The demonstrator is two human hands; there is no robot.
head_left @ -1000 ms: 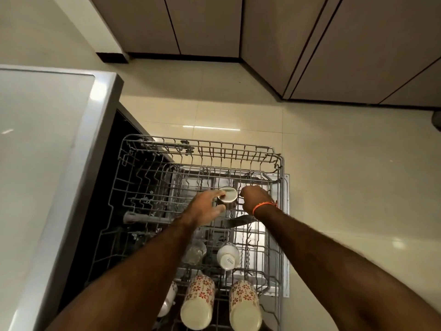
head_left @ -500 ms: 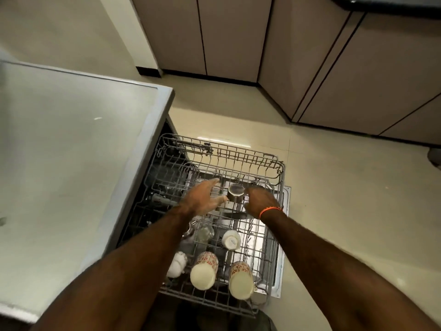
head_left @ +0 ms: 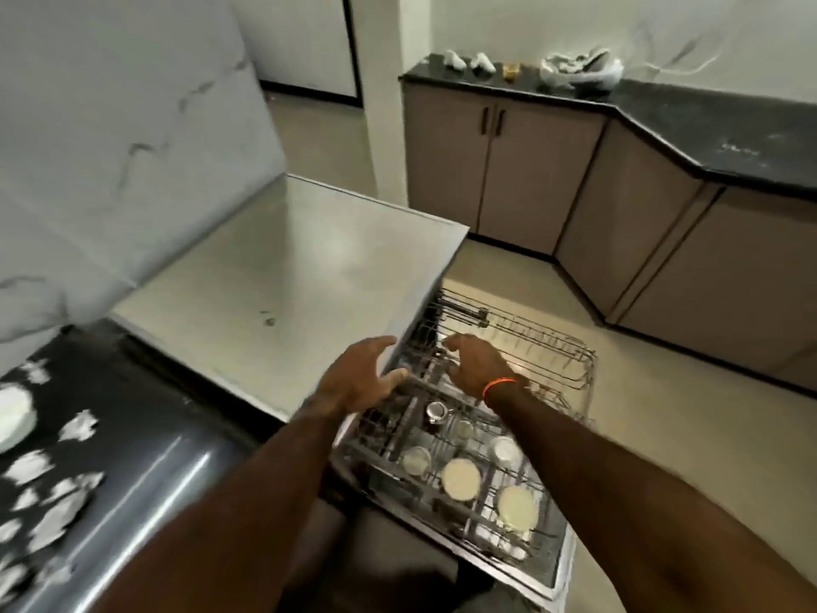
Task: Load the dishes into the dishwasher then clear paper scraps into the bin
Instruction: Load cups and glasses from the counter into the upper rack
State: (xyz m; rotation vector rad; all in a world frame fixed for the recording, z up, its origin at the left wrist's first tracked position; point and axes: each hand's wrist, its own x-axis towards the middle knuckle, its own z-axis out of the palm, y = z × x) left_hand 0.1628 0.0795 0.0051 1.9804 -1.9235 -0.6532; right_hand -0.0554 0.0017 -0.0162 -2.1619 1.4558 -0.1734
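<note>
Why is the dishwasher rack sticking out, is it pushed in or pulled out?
Pulled out. The rack juts past the dishwasher top over the floor, with the cups in plain sight.

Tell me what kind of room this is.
Most likely a home kitchen. An open dishwasher rack holds cups, brown cabinets stand under a dark counter, and paper scraps lie on the near worktop.
</note>
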